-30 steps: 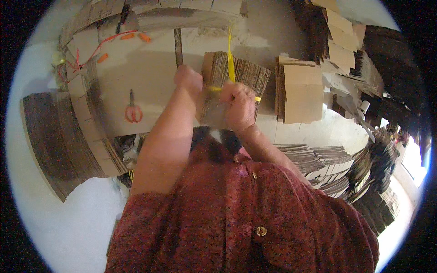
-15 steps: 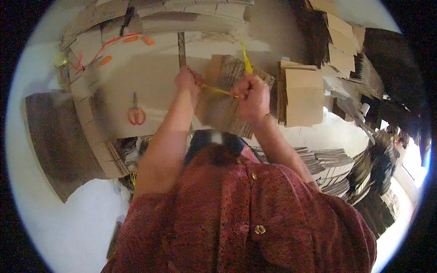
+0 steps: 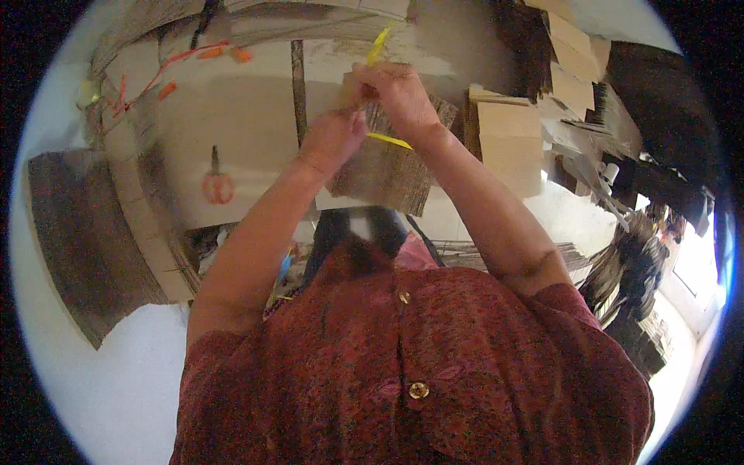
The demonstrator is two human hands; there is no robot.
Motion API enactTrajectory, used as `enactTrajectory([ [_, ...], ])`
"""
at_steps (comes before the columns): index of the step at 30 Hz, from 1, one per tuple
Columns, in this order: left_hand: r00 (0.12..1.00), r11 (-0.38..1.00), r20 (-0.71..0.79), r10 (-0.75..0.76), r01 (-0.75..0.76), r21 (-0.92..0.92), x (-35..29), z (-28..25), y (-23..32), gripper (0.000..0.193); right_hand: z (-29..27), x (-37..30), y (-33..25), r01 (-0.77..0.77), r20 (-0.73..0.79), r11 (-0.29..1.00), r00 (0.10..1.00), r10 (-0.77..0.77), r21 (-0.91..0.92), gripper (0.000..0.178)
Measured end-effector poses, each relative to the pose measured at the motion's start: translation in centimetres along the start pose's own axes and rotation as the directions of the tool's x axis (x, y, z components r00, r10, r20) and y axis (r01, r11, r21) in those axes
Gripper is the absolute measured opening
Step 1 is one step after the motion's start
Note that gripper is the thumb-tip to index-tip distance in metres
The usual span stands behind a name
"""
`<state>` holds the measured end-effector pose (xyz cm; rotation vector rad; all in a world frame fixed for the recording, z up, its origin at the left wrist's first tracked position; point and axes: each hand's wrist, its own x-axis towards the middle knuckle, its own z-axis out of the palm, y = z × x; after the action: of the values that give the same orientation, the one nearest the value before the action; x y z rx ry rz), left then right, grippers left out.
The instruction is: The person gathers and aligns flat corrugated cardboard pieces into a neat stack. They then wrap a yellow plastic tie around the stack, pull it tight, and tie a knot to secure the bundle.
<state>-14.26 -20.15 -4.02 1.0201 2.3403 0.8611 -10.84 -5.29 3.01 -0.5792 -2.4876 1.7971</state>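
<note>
A bundle of corrugated cardboard pieces [image 3: 385,174] sits in front of me, turned at an angle, with a yellow plastic strap [image 3: 391,141] running across it. Over its far part, my right hand [image 3: 399,97] is closed in a pinch on the strap, and a loose yellow end sticks up beyond the fingers. My left hand [image 3: 335,139] is closed just to the left and nearer me, at the strap where it crosses the bundle. The hands nearly meet, and the strap between them is mostly hidden by fingers.
Orange-handled scissors [image 3: 217,187] lie on the left of the pale work surface. Farther back are a red cord [image 3: 172,72] and several orange pieces [image 3: 242,55]. A cardboard stack [image 3: 509,139] stands right of the bundle; more cardboard [image 3: 93,248] is at far left.
My right hand has moved away from me and left, carrying the strap end. My left hand has shifted right, so the hands are now close together. The whole view has shifted slightly.
</note>
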Motion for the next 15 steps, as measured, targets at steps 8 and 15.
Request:
enactTrajectory([
  [8,0.977,0.989,-0.184,-0.111,0.090,-0.116,-1.4,1.1,-1.1,0.025,-6.6,-5.8,0.4,0.053,-0.424,0.701,0.763,-0.487,-0.711,0.073],
  [15,0.974,0.992,-0.215,-0.068,0.044,-0.115,-1.3,1.0,0.0,0.026,-0.5,-8.4,7.4,-0.131,-0.252,0.648,0.963,-0.097,-0.750,0.072],
])
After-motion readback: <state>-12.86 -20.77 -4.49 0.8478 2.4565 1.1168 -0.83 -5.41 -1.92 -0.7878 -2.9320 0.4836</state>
